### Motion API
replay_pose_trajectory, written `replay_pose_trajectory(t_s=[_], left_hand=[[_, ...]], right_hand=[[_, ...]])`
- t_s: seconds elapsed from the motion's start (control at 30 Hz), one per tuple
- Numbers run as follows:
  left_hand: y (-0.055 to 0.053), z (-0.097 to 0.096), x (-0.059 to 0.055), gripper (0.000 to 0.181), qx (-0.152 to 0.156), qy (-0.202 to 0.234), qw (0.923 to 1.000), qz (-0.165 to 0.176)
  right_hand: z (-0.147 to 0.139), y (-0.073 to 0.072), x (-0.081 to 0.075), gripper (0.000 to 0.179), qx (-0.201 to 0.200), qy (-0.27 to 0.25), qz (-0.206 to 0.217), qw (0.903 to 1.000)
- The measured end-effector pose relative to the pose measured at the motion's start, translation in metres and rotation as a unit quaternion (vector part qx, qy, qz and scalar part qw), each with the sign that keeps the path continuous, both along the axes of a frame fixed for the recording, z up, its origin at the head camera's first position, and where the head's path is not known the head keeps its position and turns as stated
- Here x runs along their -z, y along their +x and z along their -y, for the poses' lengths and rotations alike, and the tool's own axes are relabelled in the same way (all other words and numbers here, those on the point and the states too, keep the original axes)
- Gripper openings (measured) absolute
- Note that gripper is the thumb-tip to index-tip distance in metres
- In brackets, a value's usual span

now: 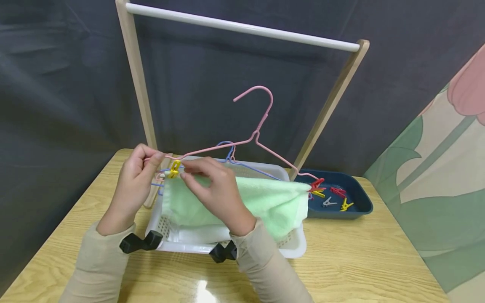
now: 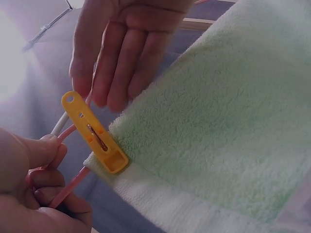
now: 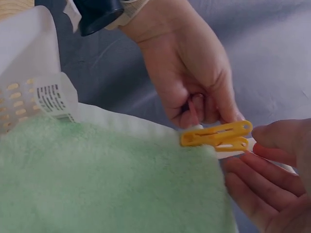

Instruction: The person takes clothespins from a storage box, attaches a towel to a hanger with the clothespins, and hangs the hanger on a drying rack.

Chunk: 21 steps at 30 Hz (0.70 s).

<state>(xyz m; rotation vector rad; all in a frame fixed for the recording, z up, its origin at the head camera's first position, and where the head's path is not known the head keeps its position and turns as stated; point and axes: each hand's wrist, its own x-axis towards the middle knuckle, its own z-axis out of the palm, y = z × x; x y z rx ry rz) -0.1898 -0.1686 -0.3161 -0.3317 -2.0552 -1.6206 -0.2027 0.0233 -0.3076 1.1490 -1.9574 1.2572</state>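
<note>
A pink wire hanger (image 1: 217, 148) is held upright above the basket, its left end gripped by my left hand (image 1: 132, 185). Along its lower bar hangs a pale green towel (image 1: 265, 198). A yellow clothespin (image 2: 95, 133) clamps the towel's left corner to the hanger. My right hand (image 1: 217, 189) is right beside that clothespin; in the right wrist view its thumb and fingers lie spread around the handle ends. The right wrist view shows the clothespin's handles standing apart. At the towel's other corner sits a red clothespin (image 1: 317, 183).
Under the towel stands a white basket (image 1: 297, 246) with blue and pink hangers (image 1: 261, 170) in it. A dark blue tray (image 1: 358, 189) to the right holds several clothespins. Behind rises a wooden rack with a white rod (image 1: 242, 27).
</note>
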Motion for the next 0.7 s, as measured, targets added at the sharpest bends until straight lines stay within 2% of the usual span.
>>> replay_pose_trajectory(t_s=[0.13, 0.33, 0.7], left_hand=[[0.000, -0.001, -0.001, 0.014, -0.004, -0.002, 1.0000, 0.005], [0.001, -0.001, -0.001, 0.015, -0.007, -0.002, 0.9999, 0.010], [0.001, -0.001, -0.001, 0.016, -0.010, -0.004, 0.9998, 0.017]], right_hand=[[-0.010, 0.002, -0.003, 0.022, 0.014, 0.004, -0.018, 0.9997], [-0.026, 0.006, -0.008, 0.022, 0.056, 0.012, -0.046, 0.9973], [-0.057, 0.009, -0.019, 0.022, 0.106, -0.012, -0.086, 0.9906]])
